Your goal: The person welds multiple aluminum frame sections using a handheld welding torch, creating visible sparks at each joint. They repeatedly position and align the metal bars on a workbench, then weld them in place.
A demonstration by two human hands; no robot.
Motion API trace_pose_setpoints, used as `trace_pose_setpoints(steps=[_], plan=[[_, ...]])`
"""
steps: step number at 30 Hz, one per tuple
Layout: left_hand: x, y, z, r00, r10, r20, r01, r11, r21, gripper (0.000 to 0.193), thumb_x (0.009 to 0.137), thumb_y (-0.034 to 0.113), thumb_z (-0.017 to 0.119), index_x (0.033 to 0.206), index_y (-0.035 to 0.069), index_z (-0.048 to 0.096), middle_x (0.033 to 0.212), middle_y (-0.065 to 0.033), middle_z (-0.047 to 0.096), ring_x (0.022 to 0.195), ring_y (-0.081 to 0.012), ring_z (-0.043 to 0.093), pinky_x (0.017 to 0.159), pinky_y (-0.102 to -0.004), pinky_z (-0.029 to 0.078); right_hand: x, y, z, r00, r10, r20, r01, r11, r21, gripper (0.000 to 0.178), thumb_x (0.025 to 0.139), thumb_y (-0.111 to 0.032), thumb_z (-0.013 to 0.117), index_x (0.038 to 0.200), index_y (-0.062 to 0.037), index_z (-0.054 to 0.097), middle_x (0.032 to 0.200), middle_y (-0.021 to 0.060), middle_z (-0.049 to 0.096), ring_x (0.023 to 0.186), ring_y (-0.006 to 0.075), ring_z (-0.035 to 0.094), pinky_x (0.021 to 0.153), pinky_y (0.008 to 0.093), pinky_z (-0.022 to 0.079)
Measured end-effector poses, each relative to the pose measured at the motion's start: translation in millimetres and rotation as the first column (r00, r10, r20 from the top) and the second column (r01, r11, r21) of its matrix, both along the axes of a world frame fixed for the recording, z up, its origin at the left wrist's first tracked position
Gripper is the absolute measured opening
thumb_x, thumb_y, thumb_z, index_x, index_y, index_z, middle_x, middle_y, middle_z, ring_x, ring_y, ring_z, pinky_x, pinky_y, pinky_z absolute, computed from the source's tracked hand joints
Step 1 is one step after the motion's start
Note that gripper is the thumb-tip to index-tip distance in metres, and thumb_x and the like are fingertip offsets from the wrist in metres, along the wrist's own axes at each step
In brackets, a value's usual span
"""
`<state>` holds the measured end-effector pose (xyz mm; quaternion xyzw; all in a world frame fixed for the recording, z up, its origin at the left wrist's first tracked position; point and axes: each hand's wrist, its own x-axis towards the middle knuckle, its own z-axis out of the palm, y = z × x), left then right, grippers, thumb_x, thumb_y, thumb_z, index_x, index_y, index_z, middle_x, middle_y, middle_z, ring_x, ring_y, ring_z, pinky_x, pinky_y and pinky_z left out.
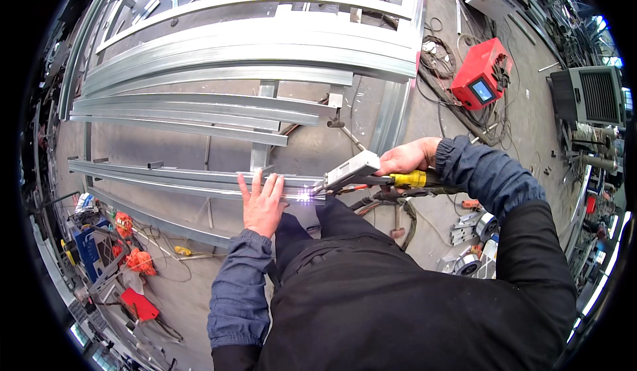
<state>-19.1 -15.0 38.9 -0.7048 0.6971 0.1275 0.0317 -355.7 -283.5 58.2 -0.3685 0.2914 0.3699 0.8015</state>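
Note:
My left hand (262, 204) lies with fingers spread on a long silver metal rail (179, 185) in front of me. To its right, my right hand (406, 158) is closed round a welding gun (353, 168) with a boxy, pale grey body. A yellow fitting (409, 179) and dark cables trail from the gun beneath that hand. The gun's narrow nozzle points left and down at the rail, where a purple-white glow (306, 195) with bright specks shows. My right fingers are partly hidden behind the gun. A hammer (345, 132) rests just beyond the gun.
Stacked silver rails (252, 46) form a frame ahead. A red machine with a screen (481, 79) stands at the far right, with cables coiled beside it. A grey ribbed box (592, 94) is farther right. Wire spools (468, 263) lie at lower right, orange bundles (139, 261) at left.

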Motion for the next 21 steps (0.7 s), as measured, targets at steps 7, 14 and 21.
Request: trace_pose_setpoints(steps=[7, 14, 21], plan=[[6.5, -33.2, -23.5, 0.979, -0.199, 0.034, 0.195, 0.976, 0.094, 0.079, 0.073, 0.03, 0.09, 0.14, 0.0, 0.061, 0.137, -0.0127, 0.067, 0.154, -0.0305, 0.045, 0.137, -0.0612, 0.005, -3.5, -0.3, -0.3, 1.0, 0.01, -0.018, -0.01, 1.0, 0.006, 0.037, 0.114, -0.043, 0.058, 0.129, -0.0091, 0.065, 0.104, 0.0023, 0.071, 0.082, 0.0137, 0.072, 0.072, 0.0321, 0.064], [17.5, -45.0, -25.6, 0.961, -0.268, -0.065, 0.275, 0.952, 0.134, 0.073, 0.057, 0.03, 0.099, 0.116, 0.008, 0.061, 0.103, -0.005, 0.065, 0.108, -0.0258, 0.067, 0.137, -0.0613, 0.013, -7.2, 2.3, -6.3, 0.999, -0.034, -0.006, 0.034, 0.998, 0.047, 0.035, 0.115, -0.041, 0.058, 0.126, -0.0096, 0.068, 0.101, 0.0001, 0.072, 0.077, 0.0135, 0.072, 0.07, 0.0314, 0.062], [18.7, -42.0, -33.6, 0.963, -0.263, -0.064, 0.269, 0.957, 0.109, 0.073, 0.061, 0.034, 0.096, 0.119, 0.006, 0.062, 0.104, -0.005, 0.066, 0.108, -0.0252, 0.068, 0.136, -0.0617, 0.013, -9.8, 3.8, -9.4, 0.999, -0.037, 0.012, 0.037, 0.999, 0.029, 0.031, 0.114, -0.04, 0.06, 0.119, -0.0104, 0.069, 0.097, -0.0025, 0.071, 0.075, 0.011, 0.07, 0.069, 0.0317, 0.062]])
